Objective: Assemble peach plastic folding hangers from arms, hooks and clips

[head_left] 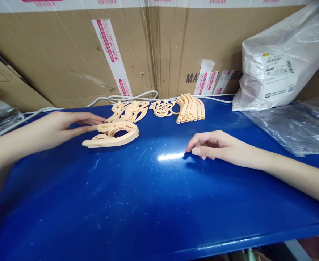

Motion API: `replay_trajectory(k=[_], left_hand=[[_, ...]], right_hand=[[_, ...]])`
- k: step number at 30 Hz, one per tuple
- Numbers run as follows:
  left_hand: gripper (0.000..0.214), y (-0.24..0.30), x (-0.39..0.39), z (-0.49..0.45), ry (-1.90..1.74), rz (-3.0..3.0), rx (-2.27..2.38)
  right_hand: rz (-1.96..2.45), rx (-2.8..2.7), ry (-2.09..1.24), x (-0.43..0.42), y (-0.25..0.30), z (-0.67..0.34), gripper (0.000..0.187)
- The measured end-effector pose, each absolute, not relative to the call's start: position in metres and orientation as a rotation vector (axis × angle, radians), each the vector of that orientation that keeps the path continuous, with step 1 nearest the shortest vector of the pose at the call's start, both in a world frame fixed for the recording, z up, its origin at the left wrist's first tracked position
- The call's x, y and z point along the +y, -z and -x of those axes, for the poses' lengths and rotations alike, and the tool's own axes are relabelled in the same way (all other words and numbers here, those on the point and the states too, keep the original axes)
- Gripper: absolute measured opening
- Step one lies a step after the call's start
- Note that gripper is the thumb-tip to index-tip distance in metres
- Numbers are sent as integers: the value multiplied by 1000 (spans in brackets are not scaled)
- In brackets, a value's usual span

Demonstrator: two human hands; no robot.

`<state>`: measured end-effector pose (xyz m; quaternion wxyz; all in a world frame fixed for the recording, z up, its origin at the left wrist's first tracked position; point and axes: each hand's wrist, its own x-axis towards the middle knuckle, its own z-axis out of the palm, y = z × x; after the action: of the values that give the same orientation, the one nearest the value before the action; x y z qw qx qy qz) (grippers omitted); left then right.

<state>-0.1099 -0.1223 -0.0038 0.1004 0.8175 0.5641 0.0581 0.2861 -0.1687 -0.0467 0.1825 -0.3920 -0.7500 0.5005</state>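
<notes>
My left hand (64,125) reaches in from the left with its fingers stretched out and a gap between thumb and index finger. Its fingertips touch the back left of a stack of peach-coloured curved plastic pieces (124,138), which have a looped middle. Just behind lies a pile of wavy peach pieces (132,111). My right hand (213,145) hovers low over the blue table, right of the stack, with fingers loosely curled and nothing visible in them. Beyond it sit a heap of thin looped pieces (162,108) and a row of bent peach tubes (190,108).
Cardboard boxes (67,54) wall off the back of the blue table (137,203). A white cable (99,99) runs along their foot. At right stand a white plastic parcel (273,72) and a crumpled clear bag (292,127). The table's front edge shows below.
</notes>
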Motion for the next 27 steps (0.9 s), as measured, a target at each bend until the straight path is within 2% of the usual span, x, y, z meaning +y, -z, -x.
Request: replay_trajectory(k=[5, 27], left_hand=[[55, 9, -118, 113, -239, -2412, 1706], [55, 8, -123, 110, -76, -2549, 1728]], right_hand=[[1107, -2112, -1405, -169, 47, -286, 31], [1101, -2106, -1418, -168, 47, -286, 29]])
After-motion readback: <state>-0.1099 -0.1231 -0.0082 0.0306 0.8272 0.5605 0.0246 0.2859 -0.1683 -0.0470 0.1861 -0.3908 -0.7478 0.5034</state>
